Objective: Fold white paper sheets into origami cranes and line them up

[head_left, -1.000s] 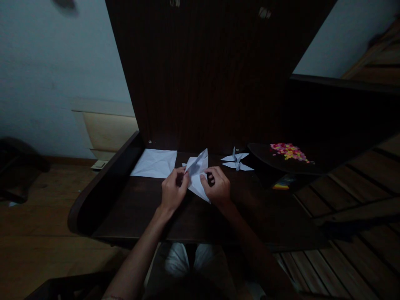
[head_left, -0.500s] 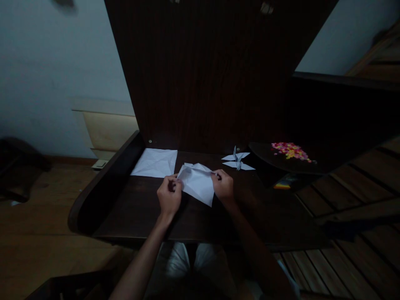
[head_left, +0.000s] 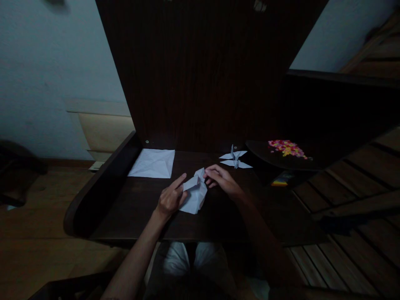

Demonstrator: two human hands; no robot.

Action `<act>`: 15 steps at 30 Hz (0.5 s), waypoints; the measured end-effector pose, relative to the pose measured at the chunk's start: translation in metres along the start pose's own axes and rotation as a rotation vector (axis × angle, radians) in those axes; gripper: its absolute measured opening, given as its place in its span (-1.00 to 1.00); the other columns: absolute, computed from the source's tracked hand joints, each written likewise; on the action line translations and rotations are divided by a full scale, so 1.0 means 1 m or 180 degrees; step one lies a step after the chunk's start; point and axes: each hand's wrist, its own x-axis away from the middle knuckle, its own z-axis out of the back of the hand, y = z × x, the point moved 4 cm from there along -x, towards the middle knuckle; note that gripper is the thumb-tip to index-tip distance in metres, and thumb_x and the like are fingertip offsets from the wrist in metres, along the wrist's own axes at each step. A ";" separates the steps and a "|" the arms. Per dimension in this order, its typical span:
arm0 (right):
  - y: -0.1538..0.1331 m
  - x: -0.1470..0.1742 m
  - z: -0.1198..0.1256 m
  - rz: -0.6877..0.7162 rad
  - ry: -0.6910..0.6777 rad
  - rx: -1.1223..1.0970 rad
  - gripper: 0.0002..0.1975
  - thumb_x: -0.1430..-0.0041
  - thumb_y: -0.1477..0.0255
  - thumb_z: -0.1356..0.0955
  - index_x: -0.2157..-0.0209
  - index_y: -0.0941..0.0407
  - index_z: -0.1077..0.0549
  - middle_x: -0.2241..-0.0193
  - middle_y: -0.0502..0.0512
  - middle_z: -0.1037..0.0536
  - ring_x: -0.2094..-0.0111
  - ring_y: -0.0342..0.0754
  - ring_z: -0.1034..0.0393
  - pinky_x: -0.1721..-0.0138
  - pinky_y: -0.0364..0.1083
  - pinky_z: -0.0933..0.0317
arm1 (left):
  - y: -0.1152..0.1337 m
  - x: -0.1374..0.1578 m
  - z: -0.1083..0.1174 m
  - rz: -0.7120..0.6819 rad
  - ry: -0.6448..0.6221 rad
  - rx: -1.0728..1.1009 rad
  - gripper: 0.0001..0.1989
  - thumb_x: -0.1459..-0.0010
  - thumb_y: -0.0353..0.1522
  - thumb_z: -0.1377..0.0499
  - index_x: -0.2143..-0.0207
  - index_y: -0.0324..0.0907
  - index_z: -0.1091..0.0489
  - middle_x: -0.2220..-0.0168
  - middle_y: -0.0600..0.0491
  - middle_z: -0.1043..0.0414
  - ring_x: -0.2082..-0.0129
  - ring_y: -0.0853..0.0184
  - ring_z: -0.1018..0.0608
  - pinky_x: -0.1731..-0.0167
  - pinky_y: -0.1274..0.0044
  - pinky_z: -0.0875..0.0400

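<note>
Between my hands is a partly folded sheet of white paper [head_left: 194, 196], with one flap standing up and creases across it. My left hand [head_left: 170, 196] grips its left side, thumb and fingers around the edge. At the upper right corner, my right hand [head_left: 221, 180] pinches the paper between thumb and forefinger, the other fingers curled. Behind and to the right sit two folded paper cranes [head_left: 236, 159]. A creased, square sheet of white paper [head_left: 152, 163] lies flat at the back left.
The dark wooden desk [head_left: 131, 216] has a raised side panel [head_left: 100, 187] on the left and a tall back board [head_left: 200, 75]. On a dark shelf [head_left: 262, 154] at right lies a heap of small pink, red and yellow pieces [head_left: 287, 148]. Below is a colourful packet [head_left: 280, 179].
The paper has gone from being spread wide between both hands to a narrower, turned shape with a raised flap. My right hand has shifted its grip to the upper corner.
</note>
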 end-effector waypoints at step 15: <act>0.001 0.004 -0.010 0.0461 0.0640 -0.0126 -0.55 0.22 0.50 -0.41 0.22 0.06 -0.23 0.23 0.03 -0.37 0.43 -0.15 -0.45 0.33 -0.07 -0.36 | -0.002 0.004 0.006 0.0271 0.0372 0.0086 -0.82 -0.06 -0.53 -0.12 0.27 -0.19 -0.21 0.07 -0.18 -0.47 0.10 0.25 -0.55 0.33 0.52 -0.54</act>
